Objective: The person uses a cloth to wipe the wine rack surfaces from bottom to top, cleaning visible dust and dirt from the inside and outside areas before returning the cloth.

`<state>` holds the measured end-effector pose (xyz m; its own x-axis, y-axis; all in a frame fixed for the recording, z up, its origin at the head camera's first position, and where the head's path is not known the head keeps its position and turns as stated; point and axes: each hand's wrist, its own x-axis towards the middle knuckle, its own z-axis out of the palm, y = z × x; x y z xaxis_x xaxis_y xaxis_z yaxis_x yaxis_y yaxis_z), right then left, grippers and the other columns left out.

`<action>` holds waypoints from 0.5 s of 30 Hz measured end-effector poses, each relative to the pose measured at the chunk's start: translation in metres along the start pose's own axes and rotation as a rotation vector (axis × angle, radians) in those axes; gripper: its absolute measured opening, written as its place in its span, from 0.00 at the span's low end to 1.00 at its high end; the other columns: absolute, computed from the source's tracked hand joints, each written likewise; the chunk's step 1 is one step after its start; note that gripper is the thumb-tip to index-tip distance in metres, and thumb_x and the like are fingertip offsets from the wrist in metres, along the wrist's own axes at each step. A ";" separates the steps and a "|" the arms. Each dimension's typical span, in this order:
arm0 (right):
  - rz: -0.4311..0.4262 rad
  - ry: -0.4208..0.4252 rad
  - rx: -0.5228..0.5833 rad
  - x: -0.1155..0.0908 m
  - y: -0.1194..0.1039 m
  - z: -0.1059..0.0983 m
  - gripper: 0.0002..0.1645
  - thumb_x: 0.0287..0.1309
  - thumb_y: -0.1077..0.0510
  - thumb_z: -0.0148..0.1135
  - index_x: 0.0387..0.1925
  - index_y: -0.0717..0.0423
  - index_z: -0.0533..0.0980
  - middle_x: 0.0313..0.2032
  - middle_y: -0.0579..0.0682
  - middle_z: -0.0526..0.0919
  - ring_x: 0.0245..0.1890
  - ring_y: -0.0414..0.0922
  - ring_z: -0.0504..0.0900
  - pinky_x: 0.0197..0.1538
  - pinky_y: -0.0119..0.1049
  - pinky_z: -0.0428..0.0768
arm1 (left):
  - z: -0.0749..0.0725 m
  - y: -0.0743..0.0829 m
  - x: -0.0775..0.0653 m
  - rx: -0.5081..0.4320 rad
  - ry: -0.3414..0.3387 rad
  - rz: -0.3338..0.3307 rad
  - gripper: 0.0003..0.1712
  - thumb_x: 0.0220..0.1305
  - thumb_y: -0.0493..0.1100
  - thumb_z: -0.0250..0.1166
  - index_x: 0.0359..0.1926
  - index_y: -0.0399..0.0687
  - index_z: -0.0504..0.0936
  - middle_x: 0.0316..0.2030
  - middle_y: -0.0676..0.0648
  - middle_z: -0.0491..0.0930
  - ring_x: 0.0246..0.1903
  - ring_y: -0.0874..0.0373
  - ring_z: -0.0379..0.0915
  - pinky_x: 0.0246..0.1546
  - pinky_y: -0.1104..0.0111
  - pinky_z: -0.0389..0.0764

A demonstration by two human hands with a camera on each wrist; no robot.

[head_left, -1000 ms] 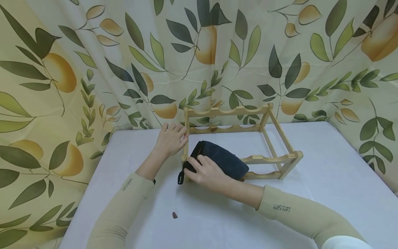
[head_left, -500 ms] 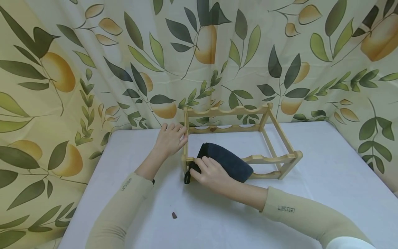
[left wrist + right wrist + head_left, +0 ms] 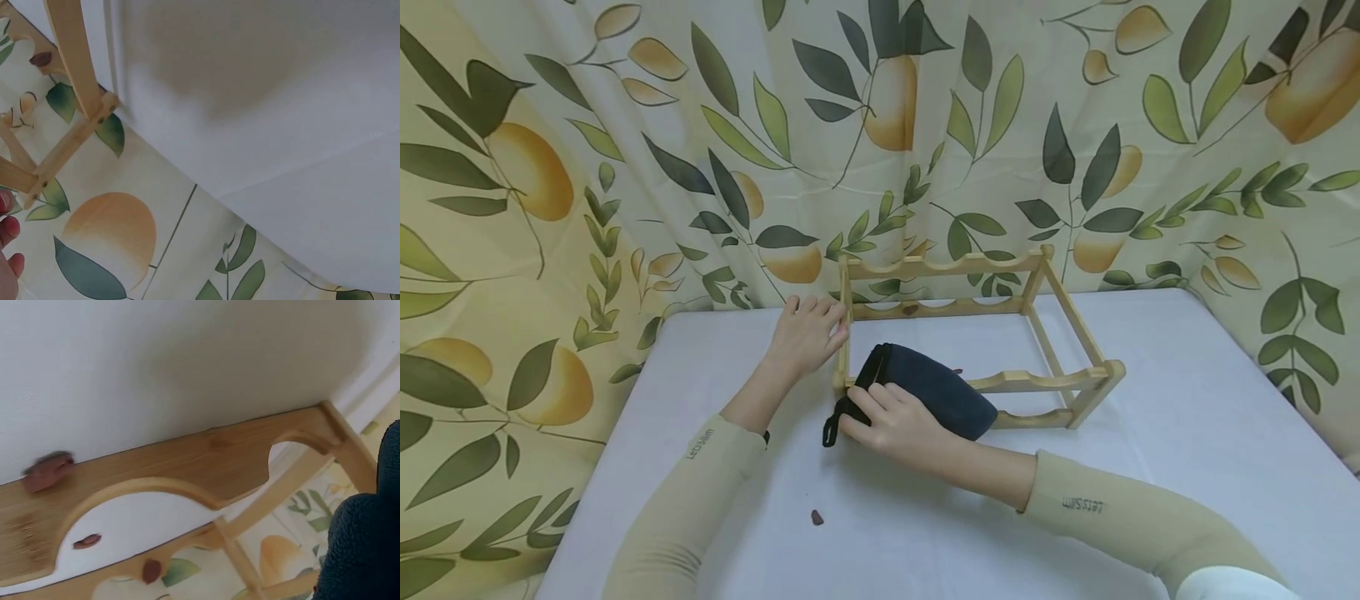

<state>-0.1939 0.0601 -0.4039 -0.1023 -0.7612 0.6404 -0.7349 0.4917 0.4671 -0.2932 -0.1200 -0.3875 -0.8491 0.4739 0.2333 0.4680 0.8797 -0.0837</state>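
Observation:
My right hand (image 3: 898, 425) grips a dark blue fuzzy cloth (image 3: 936, 387) by its black edge, with a black loop (image 3: 830, 429) hanging past the fingertips. The cloth lies over the left part of the front rails of a wooden rack (image 3: 1037, 382) and hides them there. At the rack's left end, my left hand (image 3: 805, 337) holds the side frame, fingers curled at the upper bar. In the right wrist view, the fuzzy cloth (image 3: 359, 550) fills the right edge. A reddish-brown flake (image 3: 49, 472) sits on the front rail, and another flake (image 3: 151, 571) on the back rail.
One reddish-brown bit (image 3: 817, 517) lies on the white tabletop (image 3: 760, 533) in front of the rack; another small piece (image 3: 86, 541) shows through the rail's curved cutout. Behind the table hangs a curtain (image 3: 985, 183) printed with leaves and fruit.
The right hand has slid the dark blue cloth right along the front rail and then back left. My left hand keeps its place on the rack. The view has shifted slightly.

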 end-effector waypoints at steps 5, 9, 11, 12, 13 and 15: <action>-0.043 -0.024 -0.047 0.002 -0.002 0.010 0.21 0.68 0.63 0.38 0.34 0.46 0.79 0.41 0.49 0.77 0.30 0.43 0.69 0.31 0.31 0.68 | 0.000 0.000 0.000 -0.004 -0.006 -0.004 0.15 0.68 0.52 0.40 0.42 0.51 0.70 0.40 0.50 0.75 0.39 0.52 0.64 0.46 0.58 0.59; -0.042 -0.034 -0.064 -0.002 -0.002 0.014 0.15 0.66 0.60 0.44 0.36 0.46 0.79 0.43 0.49 0.76 0.30 0.44 0.69 0.31 0.32 0.69 | 0.000 0.001 0.000 -0.035 -0.010 -0.004 0.15 0.68 0.52 0.40 0.41 0.51 0.70 0.41 0.50 0.77 0.40 0.52 0.64 0.47 0.57 0.59; -0.033 -0.032 -0.064 -0.003 -0.002 0.014 0.15 0.66 0.59 0.45 0.36 0.47 0.79 0.43 0.50 0.76 0.30 0.44 0.70 0.31 0.32 0.69 | 0.000 0.001 0.000 -0.044 -0.012 -0.005 0.14 0.68 0.51 0.40 0.39 0.51 0.69 0.41 0.50 0.77 0.39 0.52 0.64 0.48 0.57 0.58; -0.030 -0.032 -0.062 -0.004 -0.003 0.014 0.15 0.66 0.60 0.44 0.36 0.47 0.79 0.43 0.50 0.76 0.31 0.45 0.70 0.31 0.32 0.69 | 0.000 0.001 0.000 -0.049 -0.011 -0.004 0.13 0.68 0.51 0.41 0.39 0.51 0.69 0.41 0.50 0.77 0.39 0.52 0.64 0.49 0.56 0.58; -0.028 -0.030 -0.061 -0.004 -0.003 0.014 0.17 0.67 0.61 0.43 0.36 0.47 0.80 0.43 0.50 0.76 0.31 0.45 0.70 0.31 0.32 0.70 | -0.001 0.001 0.000 -0.053 -0.010 -0.004 0.13 0.68 0.50 0.42 0.39 0.50 0.69 0.40 0.50 0.77 0.39 0.52 0.64 0.49 0.56 0.58; -0.025 -0.028 -0.058 -0.004 -0.004 0.013 0.21 0.68 0.63 0.39 0.36 0.48 0.80 0.42 0.50 0.77 0.31 0.45 0.71 0.31 0.32 0.70 | -0.001 0.001 0.000 -0.057 -0.011 -0.001 0.11 0.67 0.49 0.43 0.38 0.50 0.69 0.39 0.50 0.78 0.38 0.52 0.64 0.49 0.56 0.58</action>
<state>-0.1996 0.0554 -0.4164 -0.1033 -0.7849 0.6110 -0.6977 0.4950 0.5178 -0.2924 -0.1197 -0.3865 -0.8521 0.4736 0.2227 0.4801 0.8768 -0.0276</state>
